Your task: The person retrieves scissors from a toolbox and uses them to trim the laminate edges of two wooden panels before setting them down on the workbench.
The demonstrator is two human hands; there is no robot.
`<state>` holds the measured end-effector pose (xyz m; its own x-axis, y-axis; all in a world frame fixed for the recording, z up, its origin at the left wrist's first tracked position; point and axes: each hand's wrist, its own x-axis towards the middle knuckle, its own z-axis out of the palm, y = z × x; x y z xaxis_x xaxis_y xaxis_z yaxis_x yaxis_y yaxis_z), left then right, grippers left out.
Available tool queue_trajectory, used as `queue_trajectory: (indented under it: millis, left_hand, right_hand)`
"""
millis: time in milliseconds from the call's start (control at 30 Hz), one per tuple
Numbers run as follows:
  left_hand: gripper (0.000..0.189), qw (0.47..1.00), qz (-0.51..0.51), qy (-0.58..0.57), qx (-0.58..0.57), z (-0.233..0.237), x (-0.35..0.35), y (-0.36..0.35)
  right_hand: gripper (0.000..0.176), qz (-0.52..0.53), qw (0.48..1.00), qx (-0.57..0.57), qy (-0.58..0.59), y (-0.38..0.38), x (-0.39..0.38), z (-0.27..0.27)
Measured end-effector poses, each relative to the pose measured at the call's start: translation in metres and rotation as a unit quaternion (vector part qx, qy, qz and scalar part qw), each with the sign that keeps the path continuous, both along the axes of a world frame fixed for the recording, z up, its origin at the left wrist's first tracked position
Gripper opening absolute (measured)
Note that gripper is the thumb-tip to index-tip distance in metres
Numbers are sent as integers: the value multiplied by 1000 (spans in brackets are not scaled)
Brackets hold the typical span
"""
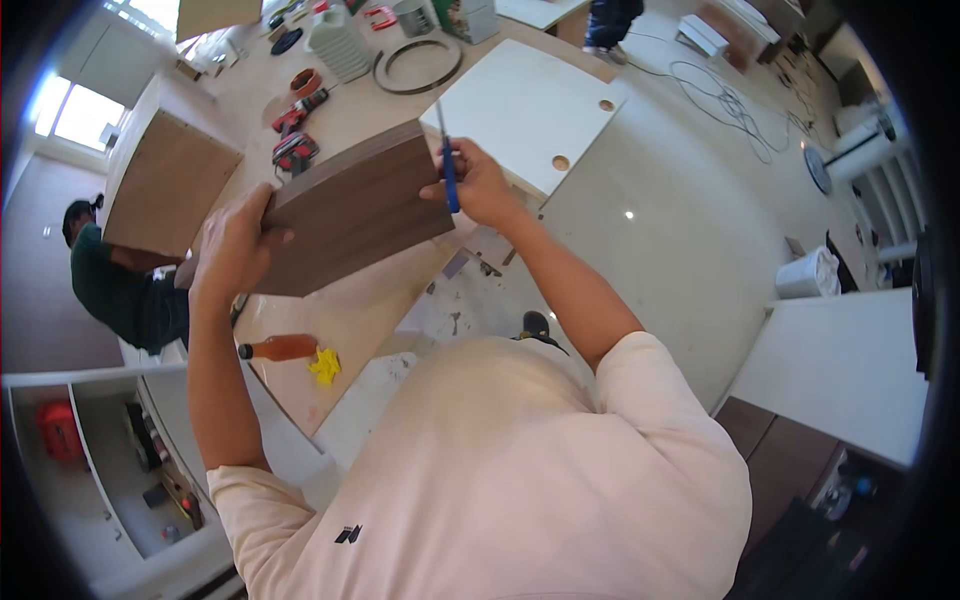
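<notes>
A dark brown wood-grain board (350, 215) is held up over the workbench, tilted. My left hand (238, 240) grips its left end, with the thumb on the broad face. At the board's right end my right hand (475, 185) holds a tool with a blue handle (450, 180) and a thin metal part pointing up, probably scissors. The fingers of that hand also lie close to the board's edge. Beyond the board, a red and black cordless drill (295, 120) and a second red and black power tool (294, 152) lie on the bench.
A white panel (520, 115) with two round holes lies at the bench's right. A coiled strip (417, 66) and a white jug (338, 42) stand behind. An orange bottle (282, 347) and yellow cloth (325, 366) lie nearer. Another person (125, 280) is beside a wooden box (175, 165).
</notes>
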<state>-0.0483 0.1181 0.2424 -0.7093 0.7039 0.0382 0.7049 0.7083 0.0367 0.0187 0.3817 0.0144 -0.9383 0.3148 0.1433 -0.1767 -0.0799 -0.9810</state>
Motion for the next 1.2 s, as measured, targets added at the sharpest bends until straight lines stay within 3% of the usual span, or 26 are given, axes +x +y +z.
queue_trajectory:
  millis: [133, 400, 500, 600, 667, 733, 800, 900, 933, 1033, 1200]
  left_hand:
    - [40, 1000, -4, 6, -11, -2, -8, -5]
    - [50, 997, 63, -49, -23, -24, -21, -41]
    - [59, 993, 32, 64, 90, -37, -16, -71]
    - [59, 928, 104, 233, 271, -45, 2, -109]
    - [54, 825, 214, 200, 484, -88, 17, -136]
    - [62, 721, 324, 77, 608, -170, 21, -163]
    - [71, 722, 380, -25, 578, -222, 26, -156]
    - [74, 714, 403, -9, 573, -265, 5, -140]
    - [71, 721, 367, 36, 587, -268, -6, -139]
    - [67, 699, 281, -151, 641, -253, -17, -147]
    - [55, 652, 276, -214, 673, -246, -8, -153]
  right_hand:
    - [71, 4, 999, -50, -6, 0, 1, 15]
    - [59, 28, 999, 11, -15, -17, -16, 0]
    - [57, 16, 1000, 20, -7, -21, -17, -4]
    - [56, 19, 999, 14, -34, -24, -13, 6]
    - [56, 22, 999, 17, -30, -22, -14, -3]
    - [56, 22, 999, 14, -30, -22, -13, -13]
    - [56, 25, 999, 12, -32, -22, -12, -15]
    - [56, 36, 999, 5, -23, -24, -12, -13]
    - [55, 38, 999, 7, -21, -24, -13, -13]
    - [52, 38, 999, -34, -1, -31, -13, -4]
    - [52, 29, 999, -33, 15, -25, -11, -15]
